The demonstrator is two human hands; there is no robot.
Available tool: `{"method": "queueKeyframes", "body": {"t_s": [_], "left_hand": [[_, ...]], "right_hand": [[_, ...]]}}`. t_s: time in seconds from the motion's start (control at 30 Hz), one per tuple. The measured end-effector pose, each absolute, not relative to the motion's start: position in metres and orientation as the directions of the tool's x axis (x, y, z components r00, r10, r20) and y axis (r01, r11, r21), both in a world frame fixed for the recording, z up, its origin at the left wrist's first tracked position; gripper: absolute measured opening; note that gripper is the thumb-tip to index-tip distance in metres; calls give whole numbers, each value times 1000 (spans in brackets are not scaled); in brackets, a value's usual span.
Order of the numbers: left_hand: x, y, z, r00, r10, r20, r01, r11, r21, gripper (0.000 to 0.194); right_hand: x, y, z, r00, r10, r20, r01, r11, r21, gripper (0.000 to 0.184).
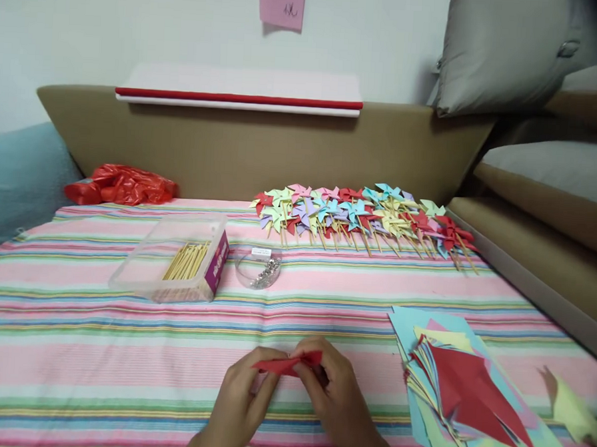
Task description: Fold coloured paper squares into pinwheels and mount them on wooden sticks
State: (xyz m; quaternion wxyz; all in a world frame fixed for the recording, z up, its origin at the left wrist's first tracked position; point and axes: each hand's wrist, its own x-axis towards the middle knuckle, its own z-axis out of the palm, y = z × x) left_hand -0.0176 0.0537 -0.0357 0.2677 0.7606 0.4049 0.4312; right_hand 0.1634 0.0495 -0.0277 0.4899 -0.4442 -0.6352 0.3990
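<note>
A piece of red paper (281, 367), partly folded, is pinched between my two hands just above the striped cloth. My left hand (243, 394) grips its left side with thumb and fingers. On the other side my right hand (333, 393) is closed on the paper, its fingertips meeting near the middle. The fingers cover much of the paper. To the right lies a stack of cut paper pieces (475, 386) in several colours, a red one on top. A round clear dish (246, 271) with small metal pieces stands ahead of my hands.
Many finished paper pinwheels (353, 216) on sticks lie at the back. A clear plastic box (140, 268) of wooden sticks (187, 261) stands left of the dish. A red plastic bag (125, 184) lies back left; a pale yellow paper piece (574, 408) lies far right. Cushions (502, 54) border the right.
</note>
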Motion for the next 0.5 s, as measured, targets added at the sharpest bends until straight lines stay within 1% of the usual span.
{"method": "queueKeyframes", "body": {"t_s": [0.07, 0.17, 0.27, 0.4, 0.5], "left_hand": [[-14, 49, -33, 283, 858, 429, 370, -511, 776, 21], [-8, 35, -25, 282, 838, 467, 349, -543, 764, 18], [0, 18, -8, 271, 855, 443, 352, -516, 781, 19], [12, 4, 22, 195, 910, 365, 262, -407, 875, 34], [17, 2, 39, 166, 941, 296, 108, -315, 943, 43]], "right_hand": [[167, 46, -24, -137, 947, 290, 193, 312, -930, 10], [172, 36, -15, -147, 927, 346, 231, 373, -899, 12], [174, 21, -5, -117, 926, 360, 218, 377, -900, 14], [177, 8, 5, -42, 953, 300, 112, 303, -946, 24], [182, 6, 7, -20, 959, 282, 35, 283, -958, 33]]}}
